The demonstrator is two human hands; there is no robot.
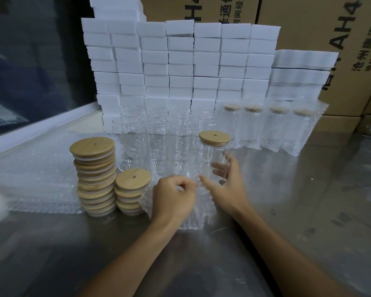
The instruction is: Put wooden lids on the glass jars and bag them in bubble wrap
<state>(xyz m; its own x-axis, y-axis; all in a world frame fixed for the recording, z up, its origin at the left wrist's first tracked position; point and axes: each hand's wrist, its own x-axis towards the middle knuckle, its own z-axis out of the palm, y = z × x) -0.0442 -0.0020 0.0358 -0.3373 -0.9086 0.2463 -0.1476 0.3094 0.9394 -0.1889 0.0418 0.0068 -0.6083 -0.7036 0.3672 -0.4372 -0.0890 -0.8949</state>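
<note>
- At the front of the steel table, the left hand pinches the mouth of a bubble-wrap bag; the right hand, fingers spread and holding nothing, reaches toward the lidded jar just behind.
- Bagging looks to be the step in hand (lidding done for this jar); next, grip the jar and slide it in.
- Cartons behind read "AH4", plus Chinese print too blurred to read.
</note>
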